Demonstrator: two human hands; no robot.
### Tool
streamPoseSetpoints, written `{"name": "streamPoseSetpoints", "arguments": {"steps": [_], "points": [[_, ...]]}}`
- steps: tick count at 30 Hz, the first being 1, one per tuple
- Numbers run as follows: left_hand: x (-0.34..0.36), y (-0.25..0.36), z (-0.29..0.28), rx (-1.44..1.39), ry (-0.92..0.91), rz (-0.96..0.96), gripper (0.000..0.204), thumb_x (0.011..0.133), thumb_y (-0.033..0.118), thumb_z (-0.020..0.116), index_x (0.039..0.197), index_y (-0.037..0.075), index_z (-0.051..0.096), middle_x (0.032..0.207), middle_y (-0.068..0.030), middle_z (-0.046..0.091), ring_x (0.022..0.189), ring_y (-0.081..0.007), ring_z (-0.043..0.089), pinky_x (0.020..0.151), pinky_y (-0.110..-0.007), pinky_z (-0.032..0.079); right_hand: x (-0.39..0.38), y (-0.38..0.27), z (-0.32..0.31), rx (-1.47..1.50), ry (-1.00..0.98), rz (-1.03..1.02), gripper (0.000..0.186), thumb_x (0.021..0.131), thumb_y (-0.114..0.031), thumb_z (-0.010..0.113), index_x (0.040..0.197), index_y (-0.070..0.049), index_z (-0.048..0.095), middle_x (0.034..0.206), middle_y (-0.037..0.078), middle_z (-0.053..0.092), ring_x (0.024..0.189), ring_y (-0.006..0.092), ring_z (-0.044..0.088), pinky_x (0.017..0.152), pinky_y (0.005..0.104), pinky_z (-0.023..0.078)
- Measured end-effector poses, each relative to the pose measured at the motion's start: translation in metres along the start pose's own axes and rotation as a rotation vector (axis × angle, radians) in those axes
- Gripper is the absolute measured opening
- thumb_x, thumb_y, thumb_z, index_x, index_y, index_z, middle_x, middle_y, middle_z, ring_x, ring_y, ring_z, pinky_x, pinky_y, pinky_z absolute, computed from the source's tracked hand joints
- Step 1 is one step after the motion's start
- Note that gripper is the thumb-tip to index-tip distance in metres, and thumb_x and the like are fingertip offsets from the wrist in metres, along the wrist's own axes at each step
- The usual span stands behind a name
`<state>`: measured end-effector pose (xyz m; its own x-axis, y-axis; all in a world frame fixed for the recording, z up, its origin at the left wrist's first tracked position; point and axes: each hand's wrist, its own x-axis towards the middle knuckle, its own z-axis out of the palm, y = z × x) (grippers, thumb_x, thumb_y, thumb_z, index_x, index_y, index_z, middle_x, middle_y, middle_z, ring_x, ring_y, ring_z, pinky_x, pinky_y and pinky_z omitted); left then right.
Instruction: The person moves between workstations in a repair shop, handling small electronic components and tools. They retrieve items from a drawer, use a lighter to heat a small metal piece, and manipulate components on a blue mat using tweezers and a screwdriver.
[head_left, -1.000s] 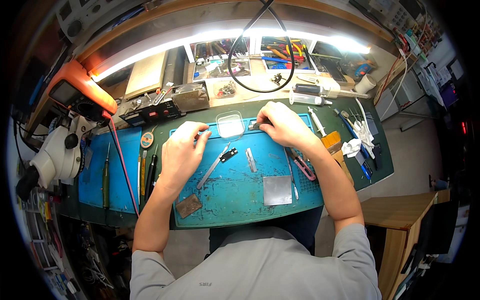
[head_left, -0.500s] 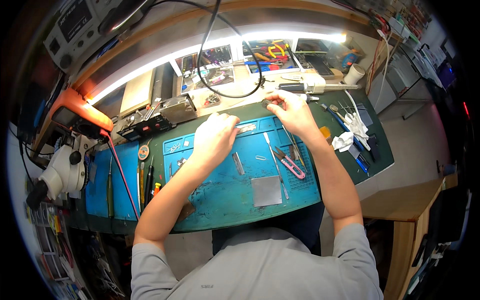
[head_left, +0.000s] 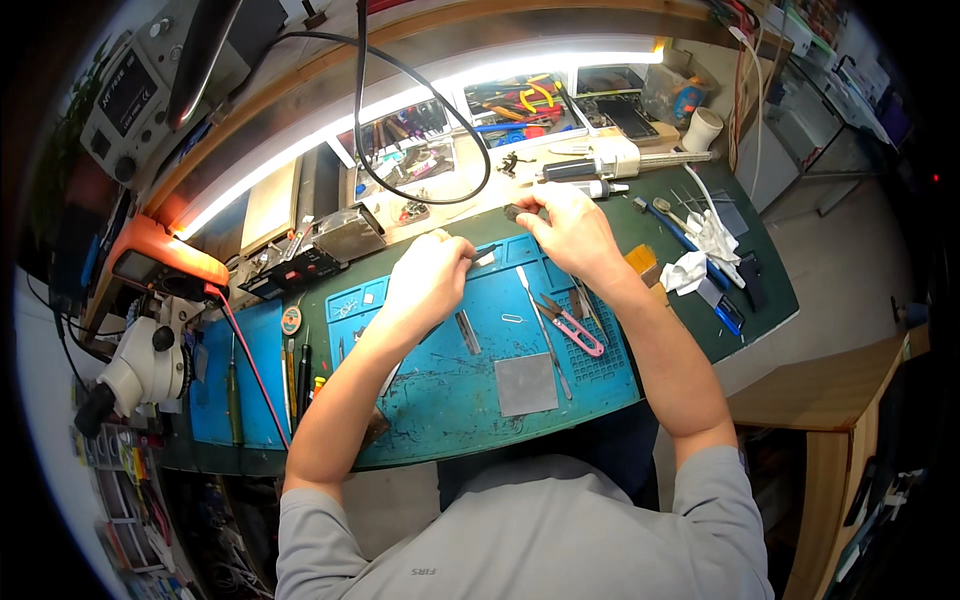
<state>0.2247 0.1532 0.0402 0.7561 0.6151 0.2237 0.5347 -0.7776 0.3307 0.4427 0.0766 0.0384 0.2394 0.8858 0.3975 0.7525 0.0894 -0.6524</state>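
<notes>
My left hand (head_left: 430, 275) is closed over the far edge of the blue work mat (head_left: 440, 400). A thin dark pointed tool (head_left: 487, 250) juts from its fingertips, above a small pale piece (head_left: 485, 260) on the mat; the rest of the tool is hidden. Farther right, my right hand (head_left: 572, 232) pinches a small dark block (head_left: 514, 212) just beyond the mat; its kind is too small to make out. Nearer me on the mat lie a metal strip (head_left: 467, 332), a paper clip (head_left: 512, 318), a metal spatula (head_left: 543, 330), pink-handled thread snips (head_left: 575, 330) and a grey square sheet (head_left: 526, 385).
An orange multimeter (head_left: 165, 260) and a white microscope (head_left: 135, 365) stand at the left. Screwdrivers (head_left: 304, 370) lie beside the mat. White tissues (head_left: 712, 240) and brushes (head_left: 680, 225) are at the right. A black cable loop (head_left: 485, 170) hangs over the back.
The view has shifted slightly. The dark pointed tool now shows at my left fingertips, where a pale strip lay before. My right hand still pinches the dark block.
</notes>
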Motion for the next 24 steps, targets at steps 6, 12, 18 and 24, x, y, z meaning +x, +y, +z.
{"name": "streamPoseSetpoints", "arguments": {"steps": [6, 12, 18, 24], "points": [[0.003, 0.003, -0.011, -0.448, 0.019, -0.264, 0.020, 0.094, 0.011, 0.065, 0.109, -0.002, 0.065, 0.093, -0.0159, 0.071, 0.083, -0.0258, 0.067, 0.078, -0.037, 0.053, -0.002, 0.001, 0.006, 0.037, -0.042, 0.019, 0.019, 0.088, -0.014, 0.072, 0.103, -0.002, 0.071, 0.095, 0.013, 0.072, 0.089, 0.0277, 0.069, 0.080, 0.0374, 0.054], [0.000, 0.000, 0.000, -0.021, 0.050, 0.028, 0.014, 0.092, 0.016, 0.067, 0.102, 0.008, 0.069, 0.094, -0.0136, 0.070, 0.093, -0.0342, 0.067, 0.081, -0.044, 0.054, -0.002, 0.002, 0.009, 0.017, -0.035, -0.008, 0.018, 0.089, -0.012, 0.071, 0.103, -0.002, 0.071, 0.096, 0.013, 0.072, 0.090, 0.0265, 0.070, 0.080, 0.0371, 0.055], [0.006, 0.007, -0.004, 0.025, -0.066, -0.081, 0.013, 0.090, 0.017, 0.069, 0.100, 0.009, 0.073, 0.096, -0.0106, 0.071, 0.099, -0.0312, 0.066, 0.085, -0.043, 0.052, -0.003, -0.003, 0.008, 0.030, -0.055, 0.030, 0.017, 0.088, -0.015, 0.072, 0.102, -0.004, 0.072, 0.098, 0.014, 0.072, 0.095, 0.0312, 0.068, 0.085, 0.0414, 0.054], [0.003, 0.006, 0.006, 0.079, 0.070, 0.014, 0.011, 0.088, 0.018, 0.072, 0.097, 0.012, 0.074, 0.094, -0.0088, 0.069, 0.098, -0.0299, 0.065, 0.085, -0.040, 0.053, -0.002, 0.000, 0.006, 0.013, -0.027, 0.014, 0.017, 0.088, -0.016, 0.072, 0.102, -0.004, 0.072, 0.096, 0.014, 0.072, 0.094, 0.0308, 0.069, 0.083, 0.0415, 0.054]]}}
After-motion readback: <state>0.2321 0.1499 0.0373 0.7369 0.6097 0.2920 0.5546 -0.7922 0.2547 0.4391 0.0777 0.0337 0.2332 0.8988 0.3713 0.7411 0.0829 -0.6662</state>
